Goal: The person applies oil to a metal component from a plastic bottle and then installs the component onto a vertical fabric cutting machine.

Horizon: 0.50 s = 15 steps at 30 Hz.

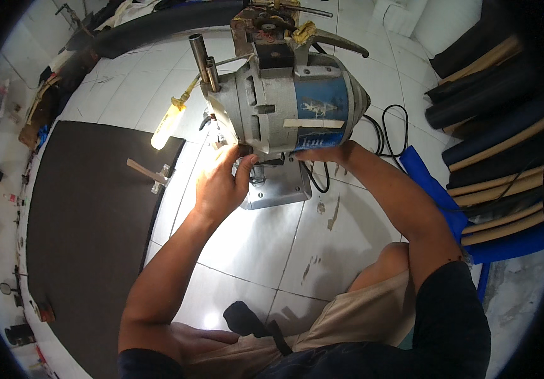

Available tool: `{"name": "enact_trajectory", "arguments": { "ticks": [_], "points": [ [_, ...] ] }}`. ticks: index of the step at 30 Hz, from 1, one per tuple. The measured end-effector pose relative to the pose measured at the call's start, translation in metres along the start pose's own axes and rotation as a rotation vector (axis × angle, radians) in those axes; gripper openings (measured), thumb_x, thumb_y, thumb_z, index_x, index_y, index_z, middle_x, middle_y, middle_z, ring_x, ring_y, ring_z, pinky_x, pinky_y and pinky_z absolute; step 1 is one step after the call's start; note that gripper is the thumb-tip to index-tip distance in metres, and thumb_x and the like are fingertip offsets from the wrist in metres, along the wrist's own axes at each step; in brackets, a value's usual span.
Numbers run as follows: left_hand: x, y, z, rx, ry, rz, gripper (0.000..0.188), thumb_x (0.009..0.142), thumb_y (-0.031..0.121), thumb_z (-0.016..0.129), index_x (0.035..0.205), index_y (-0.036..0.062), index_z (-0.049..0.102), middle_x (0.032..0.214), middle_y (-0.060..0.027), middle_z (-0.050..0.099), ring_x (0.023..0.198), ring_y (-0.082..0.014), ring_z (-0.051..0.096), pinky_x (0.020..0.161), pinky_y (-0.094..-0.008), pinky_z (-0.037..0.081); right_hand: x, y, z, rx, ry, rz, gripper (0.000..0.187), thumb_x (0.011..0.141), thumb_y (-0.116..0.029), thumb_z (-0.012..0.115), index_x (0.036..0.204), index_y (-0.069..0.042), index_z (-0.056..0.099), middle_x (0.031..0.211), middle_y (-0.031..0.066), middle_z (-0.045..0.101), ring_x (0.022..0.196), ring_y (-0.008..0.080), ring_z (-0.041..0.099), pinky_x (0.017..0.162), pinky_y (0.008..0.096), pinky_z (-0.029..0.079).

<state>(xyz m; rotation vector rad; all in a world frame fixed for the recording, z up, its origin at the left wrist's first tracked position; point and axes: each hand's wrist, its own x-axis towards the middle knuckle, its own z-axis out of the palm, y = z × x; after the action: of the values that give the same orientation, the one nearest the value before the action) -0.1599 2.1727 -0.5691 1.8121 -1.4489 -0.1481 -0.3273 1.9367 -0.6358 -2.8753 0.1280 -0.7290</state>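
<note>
A grey and blue motor unit point(272, 101), seemingly an electric cloth cutter, stands over a shiny metal base plate point(281, 192). At the unit's lower left side is my left hand point(218, 183), thumb and fingers bent in a pinch around a small dark part I cannot make out. My right hand point(324, 153) reaches beneath the blue casing from the right, its fingertips hidden under the motor. Next to the casing's left end hangs a bright pale-yellow, handle-shaped thing point(169, 123), a lamp or a screwdriver; I cannot tell which.
A hammer point(145, 172) lies on a dark flat sheet point(89, 227) to the left. Several dark rolls of material point(487, 114) line the right side, with blue sheeting point(430, 183) by them. A black cable point(382, 136) loops over the tiled floor point(240, 240) behind my right arm.
</note>
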Motion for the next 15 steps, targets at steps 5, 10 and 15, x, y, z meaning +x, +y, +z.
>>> {"name": "enact_trajectory", "arguments": {
  "ticks": [5,10,15],
  "points": [
    [0.003,-0.002,-0.004,-0.01,0.014,0.026,0.025,0.093,0.028,0.064,0.099,0.0041,0.065,0.09,-0.0132,0.068,0.08,-0.0293,0.066,0.07,-0.0369,0.052,0.003,-0.008,-0.004,0.033,-0.093,0.118,0.041,0.075,-0.029,0.072,0.112,-0.013,0.066,0.11,0.0084,0.067,0.103,0.0289,0.064,0.089,0.043,0.052],
    [0.007,-0.051,-0.013,-0.034,0.153,0.058,0.011,0.09,0.012,0.066,0.092,0.0012,0.063,0.075,-0.0093,0.061,0.068,-0.019,0.059,0.068,-0.0303,0.048,-0.006,-0.038,-0.018,-0.216,-0.128,0.25,0.047,0.079,-0.032,0.071,0.12,-0.011,0.06,0.113,0.0119,0.065,0.106,0.0333,0.061,0.092,0.0436,0.05],
    [0.048,-0.097,0.009,-0.684,0.396,0.048,0.038,0.093,0.014,0.057,0.127,-0.0028,0.054,0.127,-0.0145,0.054,0.113,-0.0225,0.055,0.092,-0.0347,0.047,-0.025,-0.13,-0.007,-0.289,0.138,0.52,0.041,0.088,-0.031,0.067,0.118,-0.004,0.057,0.116,0.0152,0.06,0.11,0.0332,0.056,0.09,0.0499,0.044]
  ]
}}
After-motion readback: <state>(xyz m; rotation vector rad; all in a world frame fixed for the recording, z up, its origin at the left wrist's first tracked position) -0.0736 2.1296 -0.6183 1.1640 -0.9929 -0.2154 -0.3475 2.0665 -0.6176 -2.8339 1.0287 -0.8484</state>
